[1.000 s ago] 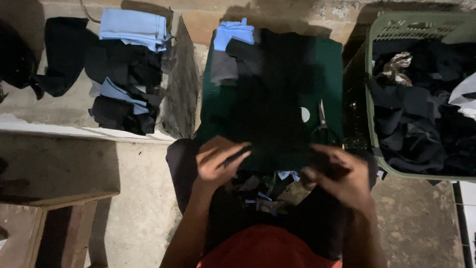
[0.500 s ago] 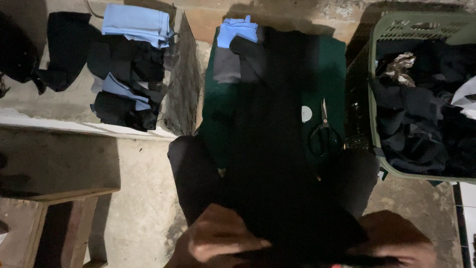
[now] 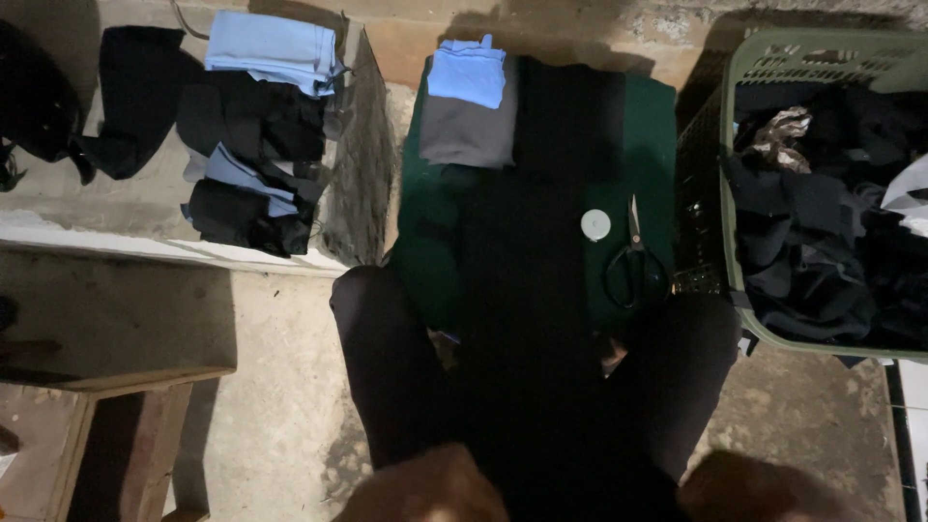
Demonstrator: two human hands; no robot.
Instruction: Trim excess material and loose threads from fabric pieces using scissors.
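Long black cloth garment (image 3: 551,319) lies stretched along the dark green cloth-covered desk (image 3: 648,126) and down over the lap. Left hand (image 3: 425,488) and right hand (image 3: 744,488) sit at its near end, cropped by the frame edge; grip cannot be told. Done, by judgement: folded blue and grey pieces (image 3: 469,106) stacked at far end. Left: green plastic basket (image 3: 822,58) full of dark clothes. Black-handled scissors (image 3: 633,261) lie unused
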